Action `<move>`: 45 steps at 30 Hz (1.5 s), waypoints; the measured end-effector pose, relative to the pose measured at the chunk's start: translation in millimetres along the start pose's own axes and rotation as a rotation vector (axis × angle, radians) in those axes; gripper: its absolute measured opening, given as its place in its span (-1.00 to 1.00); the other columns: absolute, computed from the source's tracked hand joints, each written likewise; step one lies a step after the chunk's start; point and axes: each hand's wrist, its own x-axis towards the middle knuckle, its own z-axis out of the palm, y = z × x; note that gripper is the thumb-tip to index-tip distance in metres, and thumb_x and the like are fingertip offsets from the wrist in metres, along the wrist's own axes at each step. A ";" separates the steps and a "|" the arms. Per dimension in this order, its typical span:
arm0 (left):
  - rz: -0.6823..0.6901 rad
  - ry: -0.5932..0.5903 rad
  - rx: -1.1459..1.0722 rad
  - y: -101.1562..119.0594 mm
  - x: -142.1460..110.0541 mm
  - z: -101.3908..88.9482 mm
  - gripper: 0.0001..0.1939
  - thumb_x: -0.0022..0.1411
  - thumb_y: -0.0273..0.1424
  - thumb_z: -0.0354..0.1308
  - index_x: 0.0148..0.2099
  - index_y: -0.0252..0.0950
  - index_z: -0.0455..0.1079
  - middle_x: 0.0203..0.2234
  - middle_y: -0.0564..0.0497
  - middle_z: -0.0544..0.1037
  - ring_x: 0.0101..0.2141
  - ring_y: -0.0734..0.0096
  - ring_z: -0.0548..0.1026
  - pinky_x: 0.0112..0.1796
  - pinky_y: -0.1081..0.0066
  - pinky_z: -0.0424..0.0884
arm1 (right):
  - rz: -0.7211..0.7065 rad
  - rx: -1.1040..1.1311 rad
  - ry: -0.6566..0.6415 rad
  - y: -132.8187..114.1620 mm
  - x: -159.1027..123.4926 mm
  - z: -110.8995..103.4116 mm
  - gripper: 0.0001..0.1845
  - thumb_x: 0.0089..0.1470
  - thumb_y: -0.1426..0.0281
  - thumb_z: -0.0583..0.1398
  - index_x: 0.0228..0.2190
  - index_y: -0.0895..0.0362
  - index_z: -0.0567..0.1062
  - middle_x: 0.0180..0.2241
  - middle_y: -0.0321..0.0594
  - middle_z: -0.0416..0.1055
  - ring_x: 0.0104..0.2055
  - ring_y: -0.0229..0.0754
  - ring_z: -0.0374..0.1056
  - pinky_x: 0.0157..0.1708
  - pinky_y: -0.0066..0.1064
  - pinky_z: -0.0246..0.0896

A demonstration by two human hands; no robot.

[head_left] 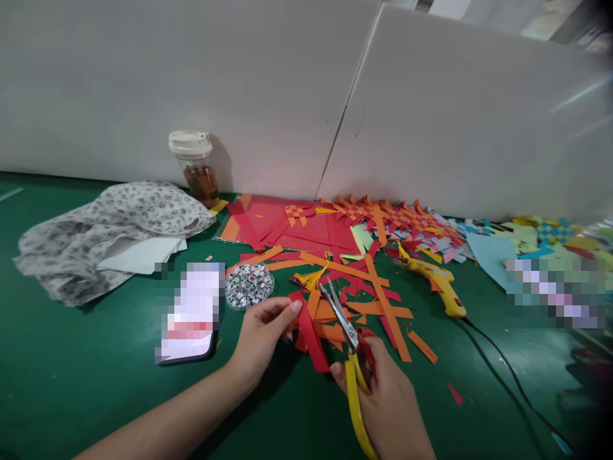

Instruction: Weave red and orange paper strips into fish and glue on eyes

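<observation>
Between the thumb and fingers of my left hand [268,326] is a red paper strip [312,338], slanting down toward the right. My right hand [383,396] grips a pair of scissors [352,338] with yellow and red handles. Their blades point up and away, slightly parted, just right of the strip and apart from it. Under and beyond both hands lie loose orange paper strips [383,300] and red scraps. A yellow tassel [313,278] rests among them, and a round clear container of googly eyes [249,285] sits beyond my left hand.
A yellow glue gun [443,284] trails its cord on the right. Woven orange-and-red paper pieces [383,214] lie along the white partition [215,70]. At left are a phone [191,313], a patterned cloth [119,223] and a lidded cup [196,169] of brown drink on the green table [71,383].
</observation>
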 end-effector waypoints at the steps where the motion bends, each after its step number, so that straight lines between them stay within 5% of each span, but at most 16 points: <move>1: 0.000 0.001 0.000 -0.5 0.2 -0.2 -0.79 -0.03 -0.26 0.25 -0.48 -0.33 0.45 -0.69 0.14 0.38 -0.68 0.63 0.22 -0.61 0.57 0.18 | 0.004 0.019 0.017 -1.1 -0.6 0.5 -0.73 -0.13 0.13 0.14 -0.42 0.04 0.27 -0.58 -0.37 0.33 -0.60 -0.24 0.26 -0.61 -0.46 0.10; 18: -0.003 0.029 -0.025 -1.6 0.8 -1.4 -0.80 -0.02 -0.27 0.26 -0.45 -0.33 0.44 -0.71 0.17 0.36 -0.70 0.66 0.23 -0.63 0.59 0.19 | 0.025 -0.056 -0.088 5.0 2.2 -3.4 -0.65 -0.10 0.07 0.12 -0.36 0.04 0.26 -0.57 -0.36 0.31 -0.59 -0.23 0.26 -0.58 -0.44 0.17; 26: 0.025 -0.059 -0.020 0.4 -1.1 0.7 -0.82 0.03 -0.32 0.23 -0.51 -0.33 0.42 -0.73 0.18 0.34 -0.69 0.67 0.22 -0.62 0.61 0.18 | -0.050 -0.187 -0.064 -1.3 -2.1 1.9 -0.73 -0.12 0.18 0.14 -0.35 0.03 0.26 -0.49 -0.29 0.38 -0.44 -0.09 0.37 -0.57 -0.43 0.12; 33: 0.024 -0.073 -0.065 -0.8 -2.2 0.7 -0.85 0.00 -0.35 0.25 -0.46 -0.35 0.45 -0.73 0.18 0.37 -0.69 0.69 0.24 -0.63 0.65 0.19 | -0.075 -0.253 -0.186 -2.1 0.9 2.9 -0.74 -0.14 0.24 0.14 -0.36 0.02 0.24 -0.45 -0.31 0.40 -0.44 -0.11 0.38 -0.53 -0.43 0.15; 45: 0.004 -0.133 -0.119 -0.5 -2.1 -0.8 -0.85 0.02 -0.36 0.24 -0.49 -0.35 0.44 -0.74 0.18 0.36 -0.69 0.71 0.25 -0.62 0.67 0.21 | -0.167 -0.271 -0.134 -2.8 -0.7 6.4 -0.77 -0.11 0.22 0.14 -0.39 0.04 0.25 -0.48 -0.26 0.42 -0.43 -0.09 0.41 -0.58 -0.43 0.18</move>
